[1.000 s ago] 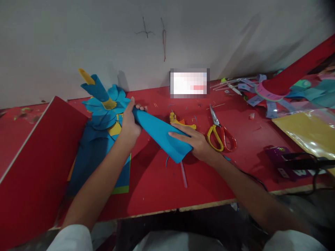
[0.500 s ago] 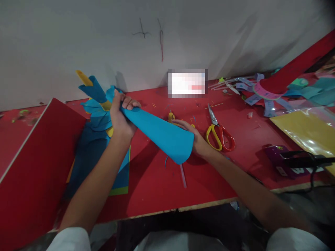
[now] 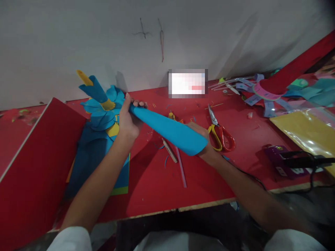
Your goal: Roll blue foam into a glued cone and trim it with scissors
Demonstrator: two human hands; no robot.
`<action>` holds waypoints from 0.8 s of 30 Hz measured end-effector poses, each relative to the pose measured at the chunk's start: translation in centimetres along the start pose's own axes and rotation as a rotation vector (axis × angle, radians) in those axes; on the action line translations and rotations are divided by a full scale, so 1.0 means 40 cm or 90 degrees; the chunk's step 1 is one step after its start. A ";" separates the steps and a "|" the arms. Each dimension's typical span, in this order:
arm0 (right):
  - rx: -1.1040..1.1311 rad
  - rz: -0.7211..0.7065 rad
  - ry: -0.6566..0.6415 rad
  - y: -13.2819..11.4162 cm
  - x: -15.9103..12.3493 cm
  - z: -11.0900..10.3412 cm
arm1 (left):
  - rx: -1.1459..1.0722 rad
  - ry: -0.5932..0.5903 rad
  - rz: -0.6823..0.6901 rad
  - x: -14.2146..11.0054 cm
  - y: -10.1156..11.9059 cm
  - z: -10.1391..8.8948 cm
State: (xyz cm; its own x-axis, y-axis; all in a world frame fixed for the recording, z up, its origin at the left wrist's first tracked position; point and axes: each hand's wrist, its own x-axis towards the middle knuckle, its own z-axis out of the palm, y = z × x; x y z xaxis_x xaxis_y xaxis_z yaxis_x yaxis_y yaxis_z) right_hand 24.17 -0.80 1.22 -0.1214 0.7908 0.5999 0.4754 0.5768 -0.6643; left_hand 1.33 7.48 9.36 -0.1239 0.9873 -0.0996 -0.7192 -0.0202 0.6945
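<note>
A blue craft sheet (image 3: 170,132), curled into a long narrow cone, stretches between my two hands above the table. My left hand (image 3: 131,120) is closed around its narrow end. At the wide end my right hand (image 3: 209,153) grips the sheet from behind; most of its fingers are hidden by the sheet. Below the cone lie a clear glue stick (image 3: 182,172) and a short wooden stick (image 3: 170,151). Close to my right hand rest scissors (image 3: 221,130) with one yellow and one red handle.
A blue and yellow craft flower (image 3: 102,101) stands on the left, beside a slanted red board (image 3: 39,167). Dark blue sheets (image 3: 89,164) lie under it. On the right are a purple box (image 3: 274,157), a black cord, a yellow packet (image 3: 306,130) and a red cone (image 3: 298,64).
The cone has shifted right and turned, so it looks narrower. Both hands have moved right with it. The wooden stick beneath is now uncovered.
</note>
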 end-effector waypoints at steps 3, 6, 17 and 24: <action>-0.101 0.003 0.006 -0.005 -0.007 -0.031 | -0.004 0.009 -0.020 0.010 -0.011 -0.012; -0.121 0.025 0.024 -0.011 -0.005 -0.041 | -0.022 0.037 -0.046 0.016 -0.016 -0.020; 0.417 0.237 -0.084 0.005 0.027 -0.043 | -0.119 0.012 -0.030 0.021 0.042 -0.018; 0.273 0.155 -0.148 0.003 0.013 -0.041 | -0.096 0.008 -0.038 0.020 0.036 -0.018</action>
State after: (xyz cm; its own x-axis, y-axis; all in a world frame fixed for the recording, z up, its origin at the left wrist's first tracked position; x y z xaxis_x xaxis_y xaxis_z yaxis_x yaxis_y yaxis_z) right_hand 25.60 -0.66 2.19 -0.2649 0.9085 0.3231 0.1225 0.3641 -0.9233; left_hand -0.30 8.12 9.79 -0.0852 0.9854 -0.1474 -0.8201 0.0146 0.5721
